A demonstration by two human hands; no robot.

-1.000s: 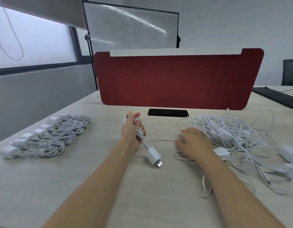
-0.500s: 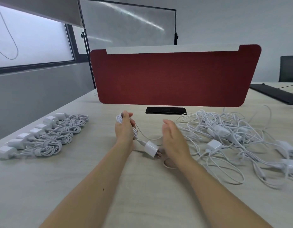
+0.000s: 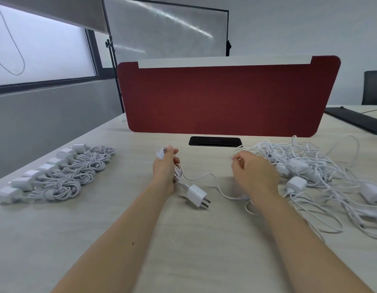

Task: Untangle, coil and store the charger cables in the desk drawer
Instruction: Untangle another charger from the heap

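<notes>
—Starting at the left, what is found on the counter (image 3: 183, 250)?
—A row of coiled chargers (image 3: 62, 176) is laid out there, each cord bundled beside its white block.
—And the piece being worked on?
—A cable (image 3: 201, 176) is wound in loops round the fingers of the left grip (image 3: 165, 170), which is clenched on those loops. Its plug (image 3: 197, 195) is seen just below that hand, on the counter or barely above it, and slack is trailed rightward across the counter.
—Is the right grip (image 3: 255, 176) engaged?
—Its fingers are curled, and the thin free end of the cable appears to be pinched at the fingertips, though that is partly hidden.
—How is the cable expected to handle?
—It is judged light, limp and smooth, so loops would likely be lost if the clench were eased. The plug is the only stiff, weightier part, and the coil may be tugged by it. The cord is best taken near the free end and fed under light tension, never yanked at the plug joint.
—Further right?
—A tangled pile (image 3: 310, 166) of more chargers is spread just beside the right grip. No drawer is seen.
</notes>
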